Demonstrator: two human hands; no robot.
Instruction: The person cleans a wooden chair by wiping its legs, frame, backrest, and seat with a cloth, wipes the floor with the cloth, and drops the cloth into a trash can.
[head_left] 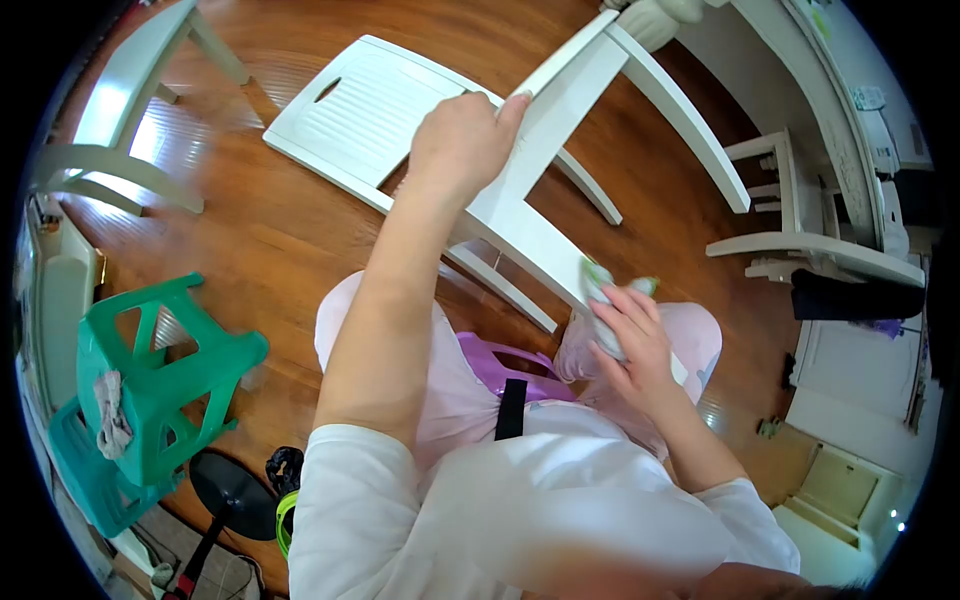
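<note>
A white wooden chair (550, 135) lies tipped over in front of my knees, its legs pointing out to the right. My left hand (460, 145) is closed around the edge of its frame, thumb along the white rail. Beyond that hand stretches a ribbed white panel (375, 105) with an oval slot near its far end. Pressed against the nearer chair leg, between my knees, is a pale cloth (603, 335) with green edges. The fingers of my right hand (638, 350) are wrapped over this cloth, hiding part of it.
A purple stool (490, 365) is under me. Green plastic stools (160, 370) with a grey rag (113, 415) stand at left, near a black round base (235, 495). Another white chair (130, 95) is at upper left; one (790, 200) stands by the table at right.
</note>
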